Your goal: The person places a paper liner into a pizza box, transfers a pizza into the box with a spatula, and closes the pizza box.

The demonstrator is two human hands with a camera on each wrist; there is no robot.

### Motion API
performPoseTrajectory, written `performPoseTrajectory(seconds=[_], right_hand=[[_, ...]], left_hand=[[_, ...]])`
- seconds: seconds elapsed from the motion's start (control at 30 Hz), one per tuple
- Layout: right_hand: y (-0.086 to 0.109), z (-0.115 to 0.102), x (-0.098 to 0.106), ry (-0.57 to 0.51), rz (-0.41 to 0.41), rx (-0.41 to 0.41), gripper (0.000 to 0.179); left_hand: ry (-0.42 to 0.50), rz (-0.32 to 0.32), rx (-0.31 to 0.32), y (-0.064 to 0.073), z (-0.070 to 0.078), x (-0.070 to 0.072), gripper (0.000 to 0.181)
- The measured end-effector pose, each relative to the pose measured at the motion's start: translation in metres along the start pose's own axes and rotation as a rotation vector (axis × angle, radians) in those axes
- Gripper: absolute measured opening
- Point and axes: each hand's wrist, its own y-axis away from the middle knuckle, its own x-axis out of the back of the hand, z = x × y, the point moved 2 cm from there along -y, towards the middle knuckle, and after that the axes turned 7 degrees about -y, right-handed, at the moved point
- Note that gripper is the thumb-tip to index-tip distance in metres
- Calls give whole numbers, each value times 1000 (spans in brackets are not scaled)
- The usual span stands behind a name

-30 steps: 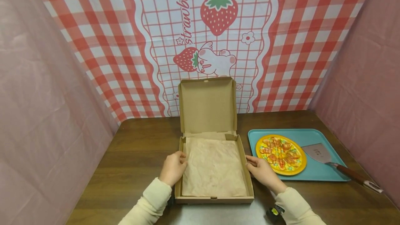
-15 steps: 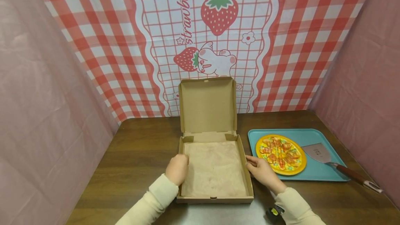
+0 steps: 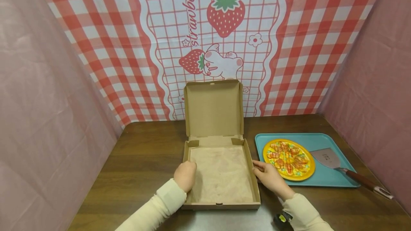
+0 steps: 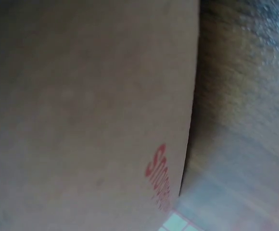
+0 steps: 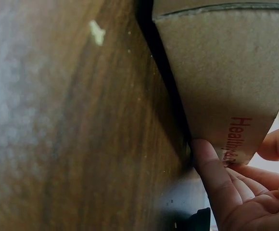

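A cardboard pizza box (image 3: 214, 109) stands with its lid raised toward the back. A crinkled sheet of brown paper (image 3: 221, 175) lines its bottom. My left hand (image 3: 185, 176) reaches over the left wall onto the paper's left edge; its fingertips are hidden, so I cannot tell how they lie. The left wrist view shows only the box's outer side (image 4: 96, 106) with red lettering. My right hand (image 3: 271, 178) holds the right wall. In the right wrist view, that hand (image 5: 250, 192) has fingers against the outside, with the thumb at the top edge.
Right of the box lies a blue tray (image 3: 334, 178) bearing a toy-like pizza (image 3: 289, 159) on a yellow base and a metal turner (image 3: 326, 158). The turner's wooden handle sticks out past the tray's right edge. A checked cloth (image 3: 106, 45) hangs behind the table.
My left hand has moved inward over the left wall, and the paper's back edge has dropped lower in the box. The right hand stays at the right wall.
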Motion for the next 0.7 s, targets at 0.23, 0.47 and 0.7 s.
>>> performPoseTrajectory(seconds=[0.23,0.47,0.7], right_hand=[[0,1,0,-18,6,-10,47],[1,-2,-1,-34,11,-11,47],[0,-1,-4,-51,-7,-10,48]], left_hand=[[2,-15,13,1,1,0,13],[186,-127,-28,-3,-9,1,13],[483,-218,-3,-5,-26,15,13]])
